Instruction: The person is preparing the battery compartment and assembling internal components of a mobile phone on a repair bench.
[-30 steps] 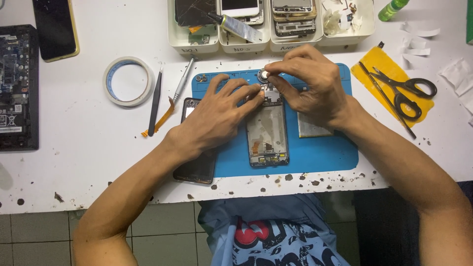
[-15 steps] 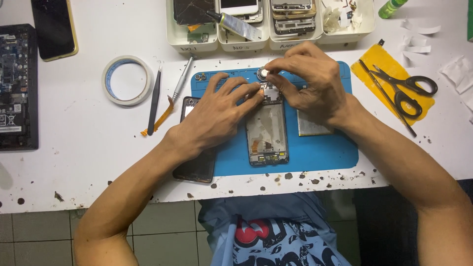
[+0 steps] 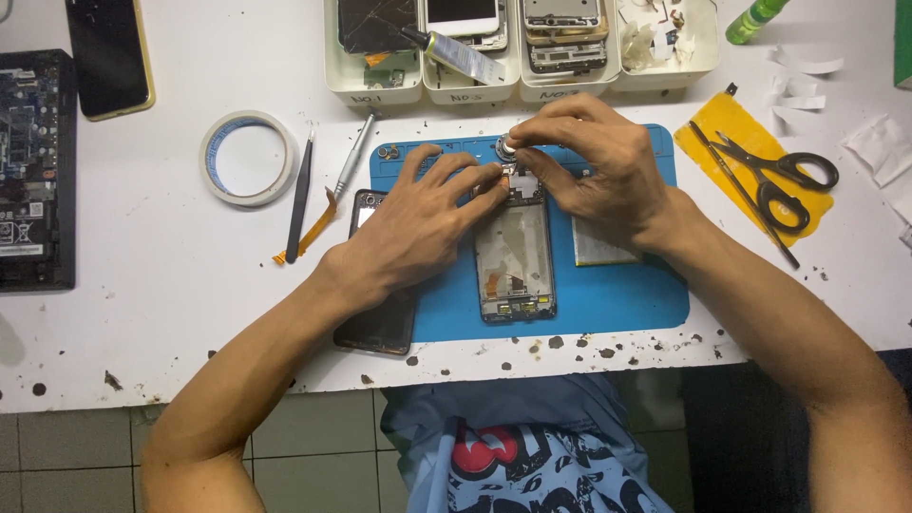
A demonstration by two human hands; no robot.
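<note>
Both hands' grips pinch parts at the opened phone point(image 3: 514, 252) on a blue mat point(image 3: 608, 294) (white, speckled table point(image 3: 171, 313)).

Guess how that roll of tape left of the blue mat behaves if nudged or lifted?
The tape roll lies flat on the white table, so a nudge would probably slide it, not roll it. It is a thin ring with an open centre, so likely light. Stood on edge, it could roll toward the tweezers.
</note>
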